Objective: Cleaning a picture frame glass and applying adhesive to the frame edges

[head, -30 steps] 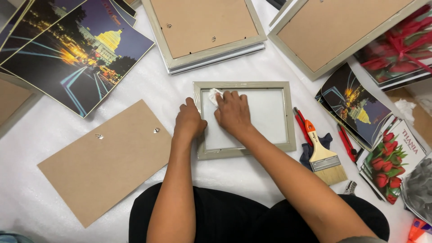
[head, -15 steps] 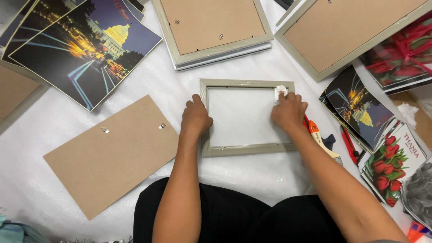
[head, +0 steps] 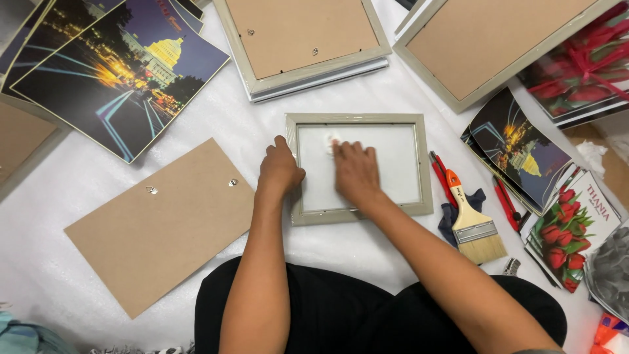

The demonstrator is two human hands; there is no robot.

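A small grey picture frame (head: 424,164) lies face down on the white sheet in front of me, its glass bare. My left hand (head: 279,168) presses on the frame's left edge with fingers curled. My right hand (head: 354,172) lies flat on the glass near its upper left part and holds a small white wad of cloth or tissue (head: 331,143) under the fingertips.
A brown backing board (head: 160,223) lies at the left. A paintbrush (head: 473,223), red-handled tools (head: 440,177) and a dark cloth sit right of the frame. Larger frames (head: 301,39) lie face down at the top. City-night posters (head: 124,72) and tulip prints (head: 570,229) lie at both sides.
My right hand slid with the white wad from the glass's upper left to its upper right corner, then back to the upper left. My left hand stayed on the frame's left edge.
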